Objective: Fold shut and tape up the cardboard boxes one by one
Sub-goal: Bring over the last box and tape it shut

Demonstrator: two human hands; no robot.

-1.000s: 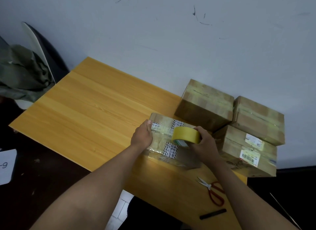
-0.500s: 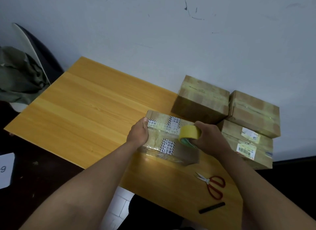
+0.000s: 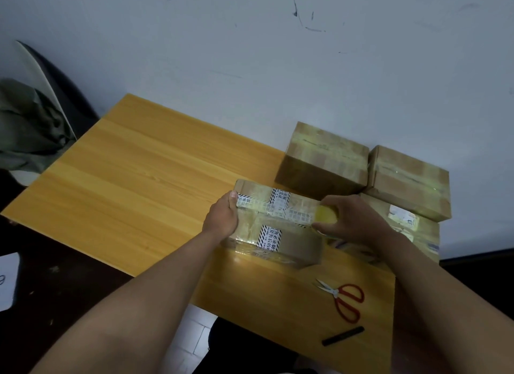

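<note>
A closed cardboard box with black-and-white printed tape lies near the table's front edge. My left hand presses on its left end, thumb on the top face. My right hand grips a yellow tape roll at the box's right end, with a clear strip of tape running across the top towards my left hand. Three taped boxes stand behind and to the right: one at the back, one at the far right, and one with white labels beneath it, partly hidden by my right hand.
Red-handled scissors and a thin black stick lie on the wooden table near its front right corner. A chair with a green garment stands at the left. The wall runs close behind the boxes.
My right hand has carried the tape roll to the right, from over the middle of the box to its right end. My left hand has stayed on the left end.
</note>
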